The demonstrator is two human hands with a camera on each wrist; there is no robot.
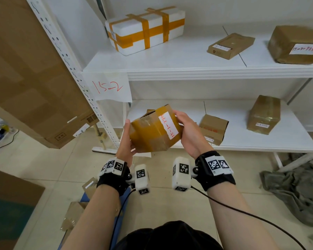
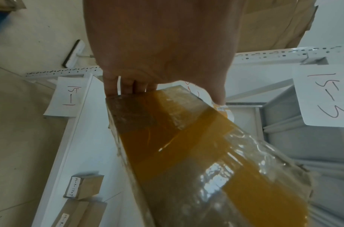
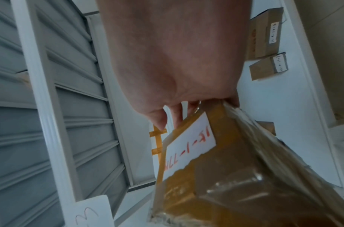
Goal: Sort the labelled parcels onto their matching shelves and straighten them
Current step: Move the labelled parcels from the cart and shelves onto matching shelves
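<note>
A brown taped parcel (image 1: 154,129) with a white label (image 1: 168,125) in red handwriting is held in the air in front of the bottom shelf (image 1: 260,143). My left hand (image 1: 127,141) grips its left end, thumb on top, fingers underneath. My right hand (image 1: 187,129) grips its right end beside the label. The right wrist view shows the label (image 3: 188,147) reading roughly 15-1 and more digits. The left wrist view shows the parcel's tape-covered side (image 2: 196,153) under my left hand (image 2: 163,53). A paper sign "15-2" (image 1: 109,87) hangs at the middle shelf's (image 1: 170,69) left corner.
On the middle shelf lie a white foam box (image 1: 146,29) with orange tape and two brown parcels (image 1: 230,46) (image 1: 294,45). The bottom shelf holds two brown boxes (image 1: 213,129) (image 1: 264,114). A big carton (image 1: 34,78) leans at left. Grey cloth (image 1: 296,192) lies on the floor right.
</note>
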